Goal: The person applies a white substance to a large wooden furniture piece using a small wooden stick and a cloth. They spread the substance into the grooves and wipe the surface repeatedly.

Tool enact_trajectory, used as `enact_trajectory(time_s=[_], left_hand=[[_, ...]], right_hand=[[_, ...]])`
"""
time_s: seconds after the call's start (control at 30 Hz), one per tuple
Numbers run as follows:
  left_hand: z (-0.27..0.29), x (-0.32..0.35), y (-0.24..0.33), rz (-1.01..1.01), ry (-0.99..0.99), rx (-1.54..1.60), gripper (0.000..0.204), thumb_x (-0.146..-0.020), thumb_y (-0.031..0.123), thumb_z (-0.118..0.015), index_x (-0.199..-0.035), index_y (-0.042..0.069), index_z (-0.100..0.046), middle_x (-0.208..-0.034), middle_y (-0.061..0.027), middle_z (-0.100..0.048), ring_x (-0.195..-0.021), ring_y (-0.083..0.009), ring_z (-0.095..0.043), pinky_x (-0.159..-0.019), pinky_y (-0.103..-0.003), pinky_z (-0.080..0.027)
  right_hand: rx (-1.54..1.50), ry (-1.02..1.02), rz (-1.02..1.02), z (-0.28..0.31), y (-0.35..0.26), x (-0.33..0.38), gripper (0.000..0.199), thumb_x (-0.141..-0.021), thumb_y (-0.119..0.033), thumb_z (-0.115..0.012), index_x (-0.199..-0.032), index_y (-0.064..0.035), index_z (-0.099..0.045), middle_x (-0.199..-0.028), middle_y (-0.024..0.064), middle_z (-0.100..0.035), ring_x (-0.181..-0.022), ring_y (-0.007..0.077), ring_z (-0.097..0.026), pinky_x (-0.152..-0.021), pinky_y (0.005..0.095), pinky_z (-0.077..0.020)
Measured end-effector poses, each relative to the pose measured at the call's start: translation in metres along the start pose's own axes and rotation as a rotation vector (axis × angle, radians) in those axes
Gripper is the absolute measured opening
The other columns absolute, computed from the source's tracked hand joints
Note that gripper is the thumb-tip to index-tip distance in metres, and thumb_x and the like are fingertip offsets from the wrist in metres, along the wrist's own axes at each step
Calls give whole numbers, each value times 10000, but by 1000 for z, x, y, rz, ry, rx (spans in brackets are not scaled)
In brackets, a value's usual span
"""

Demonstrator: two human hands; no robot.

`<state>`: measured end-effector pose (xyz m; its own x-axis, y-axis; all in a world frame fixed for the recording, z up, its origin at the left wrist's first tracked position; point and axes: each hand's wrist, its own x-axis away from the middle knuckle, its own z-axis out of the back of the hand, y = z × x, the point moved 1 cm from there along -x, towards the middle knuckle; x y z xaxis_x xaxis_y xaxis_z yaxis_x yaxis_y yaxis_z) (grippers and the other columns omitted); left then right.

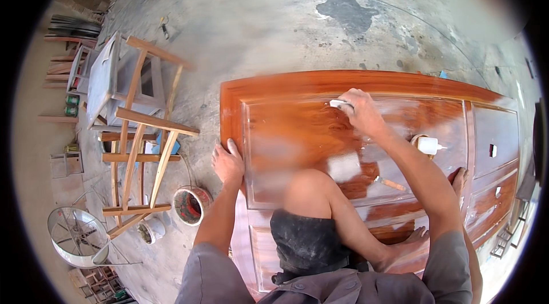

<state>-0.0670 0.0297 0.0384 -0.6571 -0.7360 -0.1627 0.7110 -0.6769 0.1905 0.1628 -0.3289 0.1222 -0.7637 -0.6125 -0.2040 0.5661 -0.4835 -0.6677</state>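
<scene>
While right hand (360,107) grips white block (337,103), panel (286,130) beneath; can labels (71,111) illegible

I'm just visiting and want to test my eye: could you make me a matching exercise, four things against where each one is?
Things:
1. Round bucket with a reddish inside
2. Small flat white piece
3. Thin tool with a brown wooden handle
4. The person's left hand

Places:
A. Held in the right hand
B. At the left edge of the orange-brown wooden panel
C. On the grey concrete floor
D. Lying on the panel's surface

Pairs: 1-C, 2-A, 3-D, 4-B
</scene>
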Motion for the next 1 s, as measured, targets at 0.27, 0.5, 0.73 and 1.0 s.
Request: enact_trajectory(time_s=[0.27, 0.5, 0.73, 1.0], left_hand=[[23, -4, 24, 244, -269, 109, 627, -1090, 506, -374, -1378, -28, -534, -1293, -297, -653, -1134, -491, -644, -983, -554, -499], [26, -6, 22, 259, -296, 68, 627, -1090, 513, -364, -1392, -14, -520, -1244, -287, -681, -1103, -492, -658, -955, -562, -508], [18, -10, 21, 225, -258, 81, 595, -1088, 496, -375, -1362, -4, -543, -1219, -287, -684, -1097, -499, -654, -942, -570, -509], [25, -10, 31, 230, -280, 83, 565, -1089, 456, -380, -1354, -16, -540, -1257, -280, -668, -1104, -490, -655, -953, -563, -509]], right_hand=[[68, -176, -129, -12, 64, -30, 125, -876, -77, -738, -1000, -84, -738, -990, 117, -710, -958, 360, -657, -839, 481, -524], [111, -129, -49, 0, 79, -21, 98, -868, -107, -757, -965, -108, -747, -930, 87, -656, -929, 339, -608, -843, 462, -500], [153, -125, 46, -47, 44, -51, 56, -892, -90, -721, -944, -110, -713, -931, 64, -660, -930, 308, -619, -816, 449, -472], [55, -70, 61, -96, 3, -72, 71, -857, -53, -719, -915, -92, -707, -933, 85, -676, -940, 313, -640, -841, 449, -476]])
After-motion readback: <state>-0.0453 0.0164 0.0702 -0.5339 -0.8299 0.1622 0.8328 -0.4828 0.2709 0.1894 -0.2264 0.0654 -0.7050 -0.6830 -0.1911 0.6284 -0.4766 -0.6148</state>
